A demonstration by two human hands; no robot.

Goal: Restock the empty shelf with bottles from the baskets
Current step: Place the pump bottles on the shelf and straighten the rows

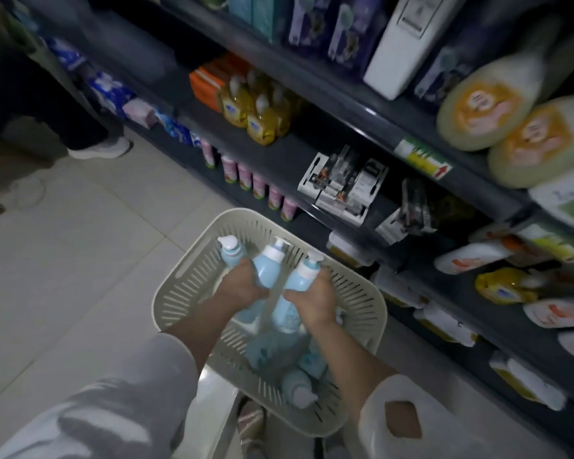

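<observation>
Left hand gripping blue bottles, right hand gripping another, bodies hidden, basket contents blurred

We wear loose, creased, pale grey-white long sleeves. The left sleeve ends well behind our left hand; the right sleeve has a diamond-shaped cut-out.

place: shop aisle | dark shelves in tiers, packed with rows of the same goods | yellow bottles side by side | pink cans lined along one edge | price tag on a shelf lip | pale tiled floor | slotted basket holding blue bottles
</observation>
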